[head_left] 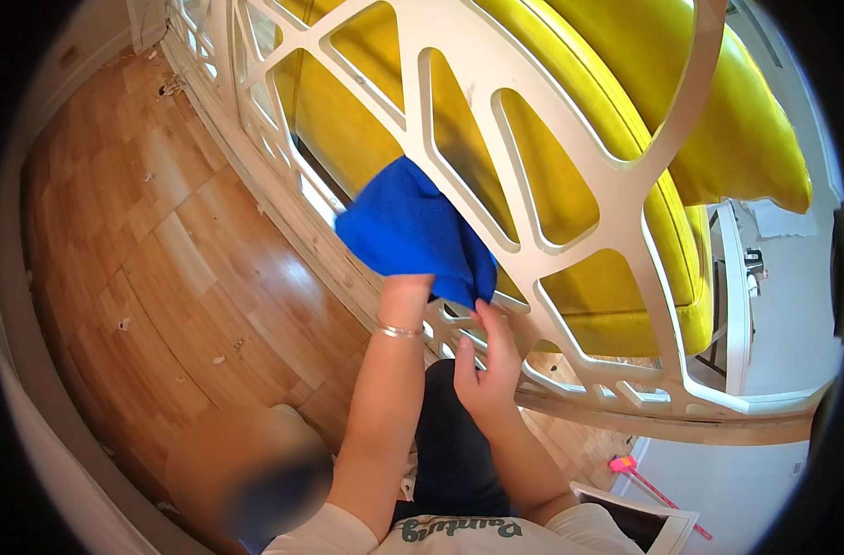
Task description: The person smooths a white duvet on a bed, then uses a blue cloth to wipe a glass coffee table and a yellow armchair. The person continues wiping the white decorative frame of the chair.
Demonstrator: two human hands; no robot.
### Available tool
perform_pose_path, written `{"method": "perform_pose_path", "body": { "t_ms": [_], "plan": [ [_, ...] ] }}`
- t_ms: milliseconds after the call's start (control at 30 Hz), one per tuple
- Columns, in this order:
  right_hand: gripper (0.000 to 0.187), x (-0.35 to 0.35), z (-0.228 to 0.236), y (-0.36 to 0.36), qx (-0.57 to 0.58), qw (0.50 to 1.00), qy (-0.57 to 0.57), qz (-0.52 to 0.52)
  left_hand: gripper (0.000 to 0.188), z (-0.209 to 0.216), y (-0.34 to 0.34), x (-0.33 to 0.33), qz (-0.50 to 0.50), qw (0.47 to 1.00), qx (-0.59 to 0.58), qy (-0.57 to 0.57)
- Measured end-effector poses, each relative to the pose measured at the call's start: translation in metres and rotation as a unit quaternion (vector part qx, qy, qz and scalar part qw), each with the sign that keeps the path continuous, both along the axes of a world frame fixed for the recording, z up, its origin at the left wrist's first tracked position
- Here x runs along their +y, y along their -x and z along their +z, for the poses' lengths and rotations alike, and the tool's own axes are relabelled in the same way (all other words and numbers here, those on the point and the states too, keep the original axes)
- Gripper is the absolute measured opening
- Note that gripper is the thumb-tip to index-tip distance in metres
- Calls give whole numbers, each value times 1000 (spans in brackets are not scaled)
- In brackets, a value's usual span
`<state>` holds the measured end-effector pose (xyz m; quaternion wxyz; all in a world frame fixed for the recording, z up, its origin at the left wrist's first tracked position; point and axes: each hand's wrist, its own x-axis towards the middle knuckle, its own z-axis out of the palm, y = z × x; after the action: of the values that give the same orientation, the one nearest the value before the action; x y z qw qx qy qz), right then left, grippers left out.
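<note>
A blue cloth (pixel 408 222) lies bunched against the white openwork lattice panel (pixel 547 264). My left hand is covered by the cloth, so its fingers are hidden; only the wrist, with a thin bracelet (pixel 399 329), shows below the cloth's lower edge. At the cloth's lower right corner, my right hand (pixel 492 365) has its fingertips on the hem, with the thumb held apart below them. Behind the lattice stands a yellow upholstered seat (pixel 570 208), partly seen through the cut-outs.
Wood flooring (pixel 218 268) with scattered scraps stretches to the left. A pink hammer-shaped thing (pixel 622 463) with a long handle lies at lower right, near a dark-centred white frame (pixel 639 518). At lower left a blurred round shape (pixel 255 472) cannot be made out. A yellow cushion (pixel 736 120) overhangs at upper right.
</note>
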<state>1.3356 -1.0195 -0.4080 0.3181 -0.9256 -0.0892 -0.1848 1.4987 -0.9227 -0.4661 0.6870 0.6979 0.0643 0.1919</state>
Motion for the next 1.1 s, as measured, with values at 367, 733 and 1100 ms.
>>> {"method": "perform_pose_path", "body": {
  "t_ms": [367,733,1100],
  "plan": [
    [47,-2,-9,4,31,997,-60,-39,27,-94,60,-68,-74,817,113,560],
    [39,4,-38,-9,37,999,-19,5,23,-137,96,-66,-156,901,109,390],
    [20,25,-40,-21,52,994,-98,22,38,-152,36,-14,-29,986,18,-163]
  ]
}}
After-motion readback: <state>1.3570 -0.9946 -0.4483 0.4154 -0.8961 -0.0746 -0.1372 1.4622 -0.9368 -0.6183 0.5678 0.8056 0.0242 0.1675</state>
